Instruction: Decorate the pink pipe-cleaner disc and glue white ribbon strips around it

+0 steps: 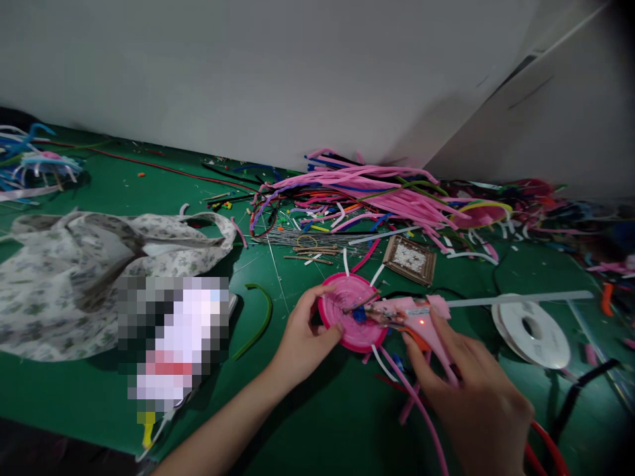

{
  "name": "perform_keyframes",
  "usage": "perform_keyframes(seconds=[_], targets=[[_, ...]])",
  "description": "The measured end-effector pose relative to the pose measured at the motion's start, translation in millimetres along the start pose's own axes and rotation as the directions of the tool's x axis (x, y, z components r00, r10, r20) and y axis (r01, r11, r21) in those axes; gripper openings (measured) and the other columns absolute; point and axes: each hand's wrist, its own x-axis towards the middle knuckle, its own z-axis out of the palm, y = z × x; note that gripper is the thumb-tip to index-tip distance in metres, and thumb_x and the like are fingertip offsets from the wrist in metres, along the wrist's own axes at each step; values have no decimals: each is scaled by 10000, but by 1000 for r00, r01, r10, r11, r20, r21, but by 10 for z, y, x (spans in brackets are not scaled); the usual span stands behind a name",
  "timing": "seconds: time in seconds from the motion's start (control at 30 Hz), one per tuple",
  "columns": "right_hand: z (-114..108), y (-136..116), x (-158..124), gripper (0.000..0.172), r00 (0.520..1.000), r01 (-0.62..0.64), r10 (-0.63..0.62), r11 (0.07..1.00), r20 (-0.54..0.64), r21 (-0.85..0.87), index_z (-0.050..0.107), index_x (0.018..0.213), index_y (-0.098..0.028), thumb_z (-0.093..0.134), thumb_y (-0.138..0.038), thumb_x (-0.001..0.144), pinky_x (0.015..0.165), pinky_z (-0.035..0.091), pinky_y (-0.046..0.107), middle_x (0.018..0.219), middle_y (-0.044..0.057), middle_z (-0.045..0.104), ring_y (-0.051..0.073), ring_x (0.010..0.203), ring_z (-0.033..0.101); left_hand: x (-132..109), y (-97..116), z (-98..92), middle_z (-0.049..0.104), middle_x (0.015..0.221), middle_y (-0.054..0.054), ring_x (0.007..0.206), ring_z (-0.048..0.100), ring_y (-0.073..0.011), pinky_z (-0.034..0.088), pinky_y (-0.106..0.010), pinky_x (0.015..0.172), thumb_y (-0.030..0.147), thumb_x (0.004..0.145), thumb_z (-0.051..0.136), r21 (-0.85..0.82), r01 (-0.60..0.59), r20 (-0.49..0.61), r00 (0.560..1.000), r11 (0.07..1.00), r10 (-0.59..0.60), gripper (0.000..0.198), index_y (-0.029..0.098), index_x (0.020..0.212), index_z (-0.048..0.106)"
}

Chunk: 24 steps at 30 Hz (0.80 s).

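A pink coiled disc [342,291] of pipe cleaners, with white and pink strips sticking out round its rim, is pinched along its left edge by my left hand [310,330]. My right hand [471,383] is wrapped round a pink hot glue gun [421,320], which has an orange trigger and a small lit light. The gun's nozzle reaches over the middle of the disc. From its rear a long translucent glue stick [526,299] sticks out to the right. A thin twig-like piece [362,301] lies across the disc near the nozzle.
Behind lies a heap of pink pipe cleaners [367,182] with thin wires. A small brown framed square [410,260] and a white spool [533,330] are near my right hand. To the left are a floral cloth bag [114,264], a blurred phone [183,344] and a green pipe cleaner [262,317].
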Motion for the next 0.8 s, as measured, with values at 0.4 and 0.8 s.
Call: perform_keyframes(seconds=[0.4, 0.8], targets=[[-12, 25, -19, 552, 998, -6, 11, 997, 55, -75, 518, 1289, -168, 651, -385, 798, 472, 300, 231, 922, 34, 702, 160, 775, 656, -4, 15, 10, 549, 1106, -73, 885, 562, -157, 495, -251, 692, 159, 691, 633, 5, 14, 4, 1000, 1000, -14, 469, 189, 1137, 494], [14, 40, -20, 548, 998, 18, -16, 999, 52, -46, 508, 1300, -160, 636, -369, 810, 478, 296, 229, 918, 40, 698, 149, 752, 643, -22, -12, -4, 547, 1121, -77, 906, 565, -161, 497, -241, 687, 151, 701, 626, 36, 8, 36, 999, 999, -9, 475, 181, 1155, 490]])
